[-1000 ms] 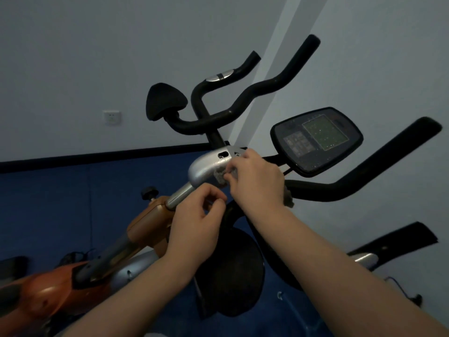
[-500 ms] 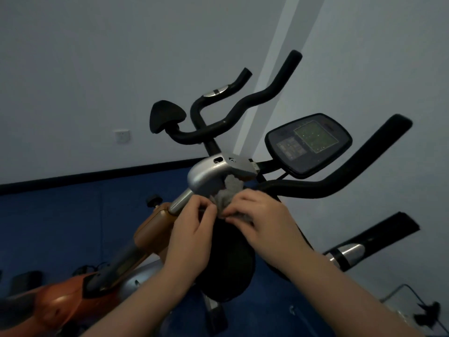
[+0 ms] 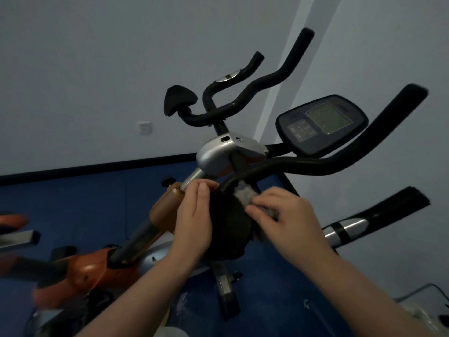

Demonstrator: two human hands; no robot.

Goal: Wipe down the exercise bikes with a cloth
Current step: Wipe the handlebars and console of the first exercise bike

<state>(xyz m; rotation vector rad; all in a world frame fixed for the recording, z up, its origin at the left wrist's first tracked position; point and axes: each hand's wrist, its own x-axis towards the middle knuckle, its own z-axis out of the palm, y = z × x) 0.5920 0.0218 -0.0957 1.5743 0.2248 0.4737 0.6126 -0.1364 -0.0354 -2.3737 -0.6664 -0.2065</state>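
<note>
The right hand [image 3: 289, 222] has its grip closed on a grey cloth [image 3: 245, 194] against the bike's black pad [image 3: 228, 227]; the left hand [image 3: 194, 215], fingers curled, steadies the pad's edge.

I face pale grey walls [image 3: 85, 69] that meet at a corner on the far right, lit dimly. A white wall socket [image 3: 144, 127] sits low on the left wall, above a dark skirting strip [image 3: 97, 167] and blue floor [image 3: 80, 210].

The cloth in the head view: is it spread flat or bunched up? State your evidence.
Bunched up. The grey cloth shows as a crumpled wad under the right hand, pressed against the black saddle.
</note>
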